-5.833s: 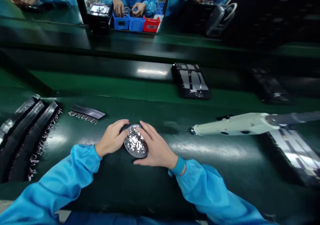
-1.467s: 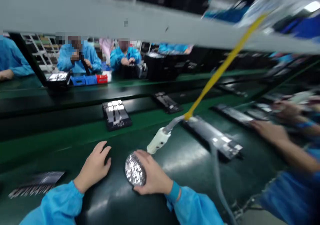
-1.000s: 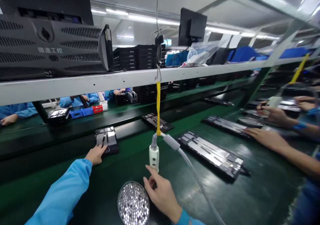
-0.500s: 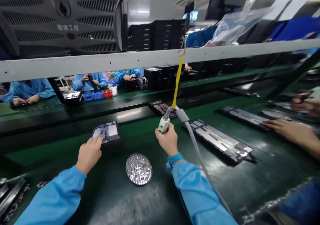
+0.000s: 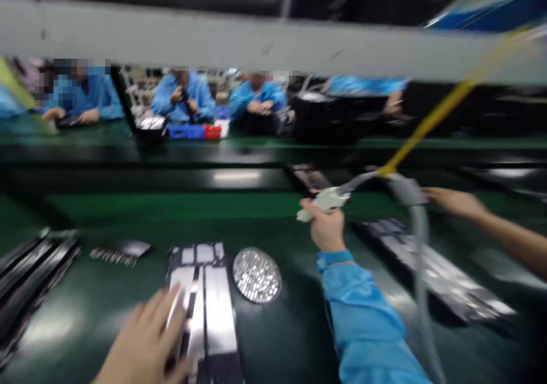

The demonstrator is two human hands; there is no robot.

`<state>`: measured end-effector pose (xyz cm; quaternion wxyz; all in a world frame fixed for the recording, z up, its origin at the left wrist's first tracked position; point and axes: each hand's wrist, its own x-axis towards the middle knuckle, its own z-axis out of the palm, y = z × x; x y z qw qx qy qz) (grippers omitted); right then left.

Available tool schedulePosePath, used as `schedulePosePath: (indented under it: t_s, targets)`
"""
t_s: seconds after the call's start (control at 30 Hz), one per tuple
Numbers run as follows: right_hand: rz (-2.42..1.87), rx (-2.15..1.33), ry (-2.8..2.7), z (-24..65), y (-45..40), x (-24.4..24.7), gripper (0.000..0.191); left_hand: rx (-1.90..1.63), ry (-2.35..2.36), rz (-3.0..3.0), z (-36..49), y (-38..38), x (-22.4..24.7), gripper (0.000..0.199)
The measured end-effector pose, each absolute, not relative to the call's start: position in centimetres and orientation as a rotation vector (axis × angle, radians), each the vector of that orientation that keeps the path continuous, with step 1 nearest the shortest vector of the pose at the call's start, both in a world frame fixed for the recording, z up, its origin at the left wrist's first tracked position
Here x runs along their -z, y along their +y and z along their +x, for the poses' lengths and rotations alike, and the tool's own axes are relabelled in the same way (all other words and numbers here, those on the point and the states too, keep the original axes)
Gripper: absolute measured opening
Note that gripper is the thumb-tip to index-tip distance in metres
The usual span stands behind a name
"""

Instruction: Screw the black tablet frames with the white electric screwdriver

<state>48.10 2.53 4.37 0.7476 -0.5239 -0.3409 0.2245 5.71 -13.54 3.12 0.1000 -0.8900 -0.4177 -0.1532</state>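
Note:
My right hand (image 5: 330, 229), in a blue sleeve and wristband, is closed around a pale plastic connector-like piece (image 5: 327, 201) on a grey cable (image 5: 421, 264). A yellow strap (image 5: 444, 116) is tied to that cable. Motion blurs my left hand (image 5: 143, 338). Its fingers are spread over the left side of a flat, opened electronic device (image 5: 220, 310) with silvery panels; whether they touch it I cannot tell. Between my hands lies a round dish (image 5: 257, 276) filled with small shiny pieces.
Another opened device (image 5: 436, 270) lies at the right, near a co-worker's hand (image 5: 457, 201). Dark strip-like parts (image 5: 34, 281) and a small piece (image 5: 123, 251) lie at the left. A pale shelf beam (image 5: 213, 39) crosses above. Co-workers sit beyond, near blue and red bins (image 5: 192, 131).
The device by my left hand is now much nearer, and that hand has come back with its fingers spread. The view has shifted. My right hand still holds the pale connector-like piece, now tilted sideways.

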Motion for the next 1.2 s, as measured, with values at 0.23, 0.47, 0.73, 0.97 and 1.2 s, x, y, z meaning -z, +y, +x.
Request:
schedulePosePath:
  t_s: [0.23,0.47,0.73,0.97,1.2]
  targets:
    - [-1.085,-0.534,-0.656,47.7,2.8,-4.4,0.055,0.380,-1.636,-2.171,0.0,-4.7,-4.0,0.024]
    - [-1.234,-0.428,-0.670,47.2,1.7,-5.0,0.058,0.368,-1.561,-2.204,-1.2,-3.6,-1.1,0.025]
    - [-1.151,-0.498,-0.731,46.8,1.2,-4.9,0.045,0.420,-1.485,-2.342,-0.1,-3.7,-1.0,0.023]
    - [-1.106,-0.478,-0.771,46.6,1.1,-5.0,0.034,0.764,-1.460,-2.540,1.3,-4.8,-5.9,0.022]
    - [-1.070,-0.471,-0.787,46.3,1.0,-5.5,0.041,1.069,-1.595,-2.985,10.5,-1.5,-7.6,0.014]
